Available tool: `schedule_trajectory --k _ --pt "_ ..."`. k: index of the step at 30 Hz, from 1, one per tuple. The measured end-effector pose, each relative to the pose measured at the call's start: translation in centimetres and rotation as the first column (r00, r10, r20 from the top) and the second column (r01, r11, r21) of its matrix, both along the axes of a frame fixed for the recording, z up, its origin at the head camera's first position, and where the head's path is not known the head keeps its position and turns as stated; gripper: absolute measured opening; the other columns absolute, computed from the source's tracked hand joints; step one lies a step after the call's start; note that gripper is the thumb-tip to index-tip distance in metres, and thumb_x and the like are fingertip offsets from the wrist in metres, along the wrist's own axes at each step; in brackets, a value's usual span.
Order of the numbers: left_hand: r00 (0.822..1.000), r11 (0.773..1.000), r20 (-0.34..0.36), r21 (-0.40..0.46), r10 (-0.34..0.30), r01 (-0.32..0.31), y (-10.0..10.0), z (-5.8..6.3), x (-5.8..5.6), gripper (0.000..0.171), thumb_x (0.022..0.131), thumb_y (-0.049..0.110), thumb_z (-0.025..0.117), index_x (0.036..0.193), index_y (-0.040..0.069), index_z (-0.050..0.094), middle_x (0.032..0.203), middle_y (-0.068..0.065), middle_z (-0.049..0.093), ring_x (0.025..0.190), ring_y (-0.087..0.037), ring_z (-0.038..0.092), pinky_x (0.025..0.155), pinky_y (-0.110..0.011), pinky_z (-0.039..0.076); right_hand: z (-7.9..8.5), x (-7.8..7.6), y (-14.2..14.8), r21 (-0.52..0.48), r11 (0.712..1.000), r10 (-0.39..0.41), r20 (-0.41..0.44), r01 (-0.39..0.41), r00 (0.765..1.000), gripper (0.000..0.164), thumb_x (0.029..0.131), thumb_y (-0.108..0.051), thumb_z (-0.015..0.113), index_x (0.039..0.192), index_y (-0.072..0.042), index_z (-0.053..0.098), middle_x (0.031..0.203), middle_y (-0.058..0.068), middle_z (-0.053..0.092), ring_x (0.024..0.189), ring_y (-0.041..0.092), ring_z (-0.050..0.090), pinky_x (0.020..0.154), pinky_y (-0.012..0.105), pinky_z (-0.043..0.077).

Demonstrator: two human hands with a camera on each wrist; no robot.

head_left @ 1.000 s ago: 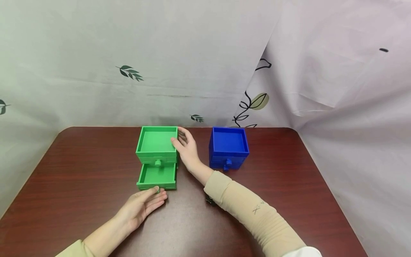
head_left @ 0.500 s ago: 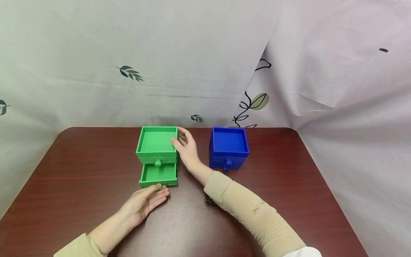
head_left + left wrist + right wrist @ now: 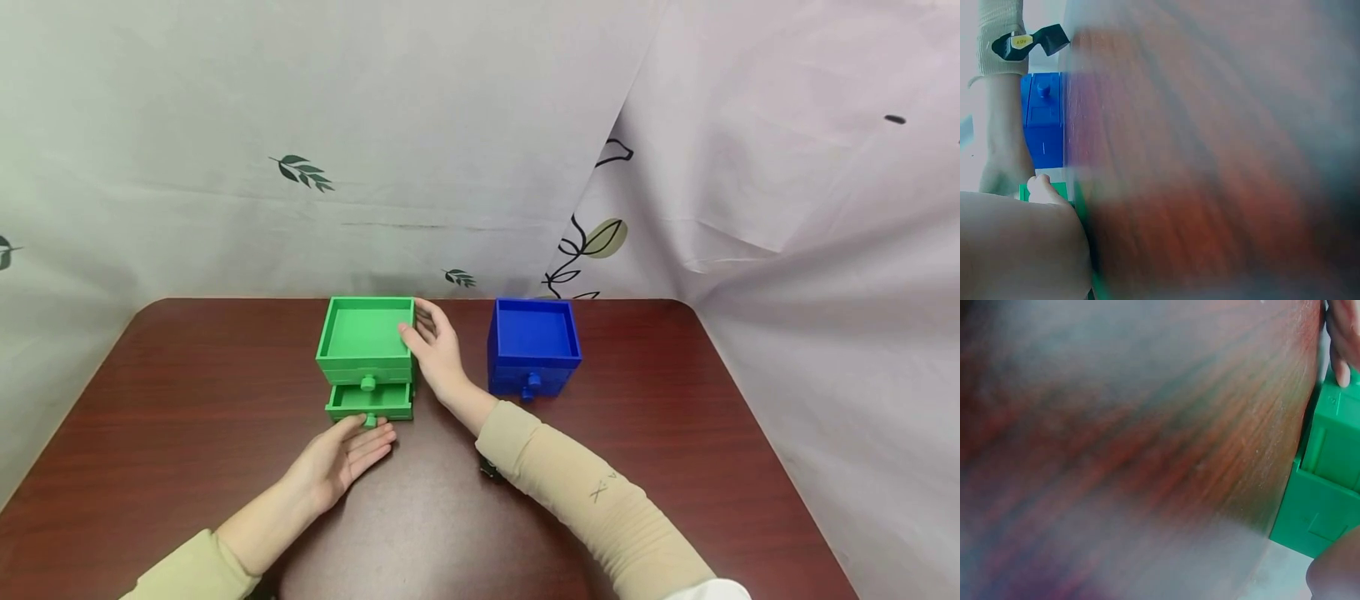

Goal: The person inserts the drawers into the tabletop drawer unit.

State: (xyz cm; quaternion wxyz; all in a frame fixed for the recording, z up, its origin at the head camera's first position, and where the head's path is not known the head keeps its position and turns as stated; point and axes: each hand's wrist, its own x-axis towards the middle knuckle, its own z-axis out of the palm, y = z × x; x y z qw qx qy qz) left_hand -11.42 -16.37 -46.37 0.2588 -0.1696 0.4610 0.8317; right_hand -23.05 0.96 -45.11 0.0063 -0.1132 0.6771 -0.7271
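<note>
A small green drawer box [image 3: 365,368] stands on the table, its lower drawer [image 3: 371,402] partly pulled out. My left hand [image 3: 337,462] is at the drawer front, palm turned up and fingers fairly straight. Its thumb touches beside the lower knob [image 3: 371,422], and the fingers extend just below and past it. My right hand [image 3: 438,350] holds the box's right side, thumb over the top rim and fingers along the side toward the back. In the right wrist view, left-hand fingertips [image 3: 1342,378] meet the front of the green drawer.
A blue drawer box [image 3: 534,346] with two knobs stands right of the green one, its drawers closed. A light patterned cloth [image 3: 480,150] hangs behind the brown table [image 3: 225,375]. A small black object [image 3: 489,468] shows beside my right sleeve.
The lower green drawer has slid inward, away from me, with my left hand following it forward. Its knob is more exposed between thumb and fingers. My right hand keeps its place on the box.
</note>
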Motion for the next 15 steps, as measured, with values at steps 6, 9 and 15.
schedule_trajectory --k 6,9,15 --pt "1.000 1.000 0.013 0.012 0.013 -0.013 0.4 0.1 -0.5 0.021 0.116 0.021 0.041 0.127 0.003 0.046 0.106 -0.002 0.077 0.099 -0.011 0.077 0.100 -0.027 0.064 0.1 0.0 0.0 0.001 1.000 -0.008 -0.008 0.008 1.000 0.055 0.106 -0.009 0.061 0.157 0.002 0.043 0.158 0.024 0.048 0.151 0.035 0.045 0.131 0.041 0.039" --pt "1.000 1.000 0.021 0.012 0.019 -0.019 0.6 0.2 -0.7 0.025 0.116 0.022 0.040 0.132 0.003 0.042 0.105 0.000 0.077 0.098 -0.009 0.077 0.099 -0.025 0.063 0.0 -0.1 0.0 -0.002 1.000 -0.010 -0.008 0.010 1.000 0.055 0.105 -0.009 0.061 0.157 0.003 0.043 0.157 0.024 0.048 0.151 0.036 0.045 0.131 0.041 0.039" --pt "0.999 0.999 0.039 0.033 0.038 -0.039 0.9 0.4 -1.2 0.025 0.117 0.023 0.038 0.134 0.005 0.041 0.103 0.001 0.078 0.097 -0.008 0.078 0.098 -0.024 0.063 0.1 0.0 0.0 -0.003 1.000 -0.008 -0.003 0.008 1.000 0.055 0.106 -0.008 0.061 0.157 0.001 0.043 0.158 0.023 0.048 0.152 0.035 0.045 0.131 0.042 0.039"
